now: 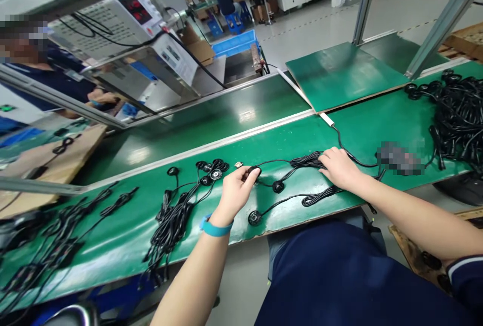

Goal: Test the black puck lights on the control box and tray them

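Observation:
My left hand, with a blue band at the wrist, is closed on a small round black camera-like head between thumb and fingers. A black cable runs from that head toward a coiled black cable on the green table. My right hand has its fingers curled over the far end of that coil. Just below lie another round head and, nearer the table edge, a third round head with a ring of small dots. Its cable leads to a second coil.
To the left lies a bundle of black cables with several round heads at its top. More cables lie farther left. A big cable pile is at the right. A raised green board and a metal frame post stand behind.

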Demonstrator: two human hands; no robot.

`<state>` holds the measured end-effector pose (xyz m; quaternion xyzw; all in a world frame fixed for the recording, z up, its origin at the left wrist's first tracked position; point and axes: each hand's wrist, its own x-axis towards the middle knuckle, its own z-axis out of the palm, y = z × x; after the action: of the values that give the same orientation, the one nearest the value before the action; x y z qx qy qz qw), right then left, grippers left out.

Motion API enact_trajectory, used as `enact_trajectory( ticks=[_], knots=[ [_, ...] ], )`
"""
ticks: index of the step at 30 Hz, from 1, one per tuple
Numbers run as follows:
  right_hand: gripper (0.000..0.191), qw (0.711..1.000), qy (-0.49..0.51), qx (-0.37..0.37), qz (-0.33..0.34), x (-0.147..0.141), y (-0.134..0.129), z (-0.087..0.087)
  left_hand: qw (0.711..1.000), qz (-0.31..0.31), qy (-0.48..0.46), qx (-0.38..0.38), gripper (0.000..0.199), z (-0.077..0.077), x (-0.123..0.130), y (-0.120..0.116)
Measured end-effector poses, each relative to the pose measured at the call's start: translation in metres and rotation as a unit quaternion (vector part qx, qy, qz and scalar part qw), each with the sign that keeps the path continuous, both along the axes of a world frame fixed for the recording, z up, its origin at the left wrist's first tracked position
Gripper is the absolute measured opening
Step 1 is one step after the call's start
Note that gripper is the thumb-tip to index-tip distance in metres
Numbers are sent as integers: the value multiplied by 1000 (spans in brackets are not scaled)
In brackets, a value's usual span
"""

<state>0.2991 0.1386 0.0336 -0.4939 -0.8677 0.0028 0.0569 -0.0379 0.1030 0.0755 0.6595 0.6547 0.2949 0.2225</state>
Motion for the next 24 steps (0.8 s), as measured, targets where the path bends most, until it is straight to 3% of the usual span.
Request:
enact_trajectory(
  ticks=[3, 7, 11, 15, 19, 22, 24],
  knots=[
    [16, 1000, 11, -1, 7, 1, 2, 2, 999, 10, -46, -18, 43, -4, -4, -3],
    [22, 997, 58, -40, 38, 8, 0, 18, 994, 24, -95, -38, 45, -15, -15, -3],
    [20, 983, 114, -131, 60, 15, 2, 31, 998, 15, -57, -19, 44, -16, -18, 2],
    [21, 950, 214, -207, 99, 14, 8, 37, 999, 25, -21, 5, 44, -14, -15, 19],
    [20, 933, 315, -173, -2, 9, 32, 37, 999, 30, 34, 1, 47, -23, -15, 46],
    [23, 938, 300, -146, -99, 5, 59, 32, 993, 23, 110, -40, 46, -37, -14, 67],
    [30, 950, 254, -123, -131, 3, 69, 28, 988, 20, 141, -63, 42, -45, -13, 77]
  ],
)
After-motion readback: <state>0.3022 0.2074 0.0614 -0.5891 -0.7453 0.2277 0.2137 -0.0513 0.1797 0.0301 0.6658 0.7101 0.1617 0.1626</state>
